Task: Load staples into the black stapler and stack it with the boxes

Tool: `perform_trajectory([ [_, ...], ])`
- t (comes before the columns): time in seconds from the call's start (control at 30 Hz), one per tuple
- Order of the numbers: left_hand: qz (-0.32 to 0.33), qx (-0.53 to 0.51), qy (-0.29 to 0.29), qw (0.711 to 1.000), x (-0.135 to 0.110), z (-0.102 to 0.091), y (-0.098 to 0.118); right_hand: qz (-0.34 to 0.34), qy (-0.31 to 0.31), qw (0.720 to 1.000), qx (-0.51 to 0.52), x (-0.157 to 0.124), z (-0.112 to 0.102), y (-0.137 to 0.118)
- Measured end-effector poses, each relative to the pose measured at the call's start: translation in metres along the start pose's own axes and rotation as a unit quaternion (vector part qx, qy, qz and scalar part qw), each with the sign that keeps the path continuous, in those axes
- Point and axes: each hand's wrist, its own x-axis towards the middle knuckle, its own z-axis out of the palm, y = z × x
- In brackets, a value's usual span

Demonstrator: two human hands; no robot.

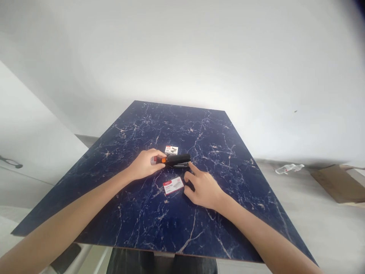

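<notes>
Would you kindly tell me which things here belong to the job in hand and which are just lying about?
Likely in the job:
- black stapler
- red-edged staple box
- small printed box

Lying about, on the floor:
- clear plastic bottles
- brown cardboard

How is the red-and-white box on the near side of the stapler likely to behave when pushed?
The box would probably slide rather than roll, as its edges are straight. Lying flat on the table, it seems unlikely to tip. Its face looks unbent, so it may be fairly stiff.
</notes>
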Motion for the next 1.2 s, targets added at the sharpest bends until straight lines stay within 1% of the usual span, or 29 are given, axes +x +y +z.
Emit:
perform_trajectory([
  [0.1, -0.007, -0.001, -0.005, 1.0, 0.0, 0.0, 0.0, -0.016, -0.014, 0.999, -0.028, 0.001, 0.0, 0.002],
  [0.17, -0.004, 0.014, -0.006, 1.0, -0.001, 0.001, -0.001, -0.009, -0.014, 0.999, -0.032, 0.003, 0.003, 0.002],
  [0.23, 0.002, 0.042, 0.005, 0.999, -0.001, 0.004, 0.001, 0.02, 0.0, 0.999, -0.031, 0.006, 0.008, 0.0],
  [0.33, -0.005, 0.089, 0.04, 0.995, -0.005, 0.014, 0.01, 0.068, 0.036, 0.997, -0.03, 0.01, 0.016, 0.001],
  [0.4, 0.002, 0.092, 0.038, 0.995, -0.009, 0.021, 0.02, 0.08, 0.066, 0.994, -0.023, 0.011, 0.019, 0.006],
  [0.43, 0.014, 0.081, 0.019, 0.996, -0.012, 0.025, 0.024, 0.084, 0.081, 0.993, -0.015, 0.012, 0.02, 0.009],
  [0.5, 0.048, 0.058, -0.041, 0.996, -0.019, 0.029, 0.032, 0.095, 0.103, 0.99, 0.009, 0.013, 0.021, 0.017],
  [0.57, 0.086, 0.055, -0.09, 0.991, -0.023, 0.031, 0.037, 0.111, 0.109, 0.987, 0.034, 0.013, 0.022, 0.023],
  [0.67, 0.156, 0.058, -0.136, 0.977, -0.027, 0.028, 0.039, 0.127, 0.124, 0.982, 0.071, 0.014, 0.022, 0.028],
  [0.77, 0.214, 0.067, -0.171, 0.96, -0.027, 0.024, 0.04, 0.119, 0.15, 0.974, 0.122, 0.013, 0.022, 0.027],
  [0.83, 0.216, 0.106, -0.159, 0.957, -0.026, 0.022, 0.041, 0.116, 0.153, 0.97, 0.149, 0.013, 0.021, 0.026],
  [0.93, 0.159, 0.168, -0.113, 0.966, -0.026, 0.022, 0.043, 0.105, 0.131, 0.967, 0.194, 0.013, 0.021, 0.026],
  [1.03, 0.115, 0.213, -0.08, 0.967, -0.028, 0.026, 0.045, 0.086, 0.118, 0.962, 0.233, 0.012, 0.023, 0.028],
  [1.1, 0.087, 0.254, -0.043, 0.962, -0.029, 0.03, 0.045, 0.082, 0.119, 0.965, 0.219, 0.011, 0.025, 0.029],
  [1.2, 0.05, 0.322, 0.013, 0.945, -0.029, 0.037, 0.045, 0.075, 0.131, 0.974, 0.17, 0.011, 0.027, 0.026],
])
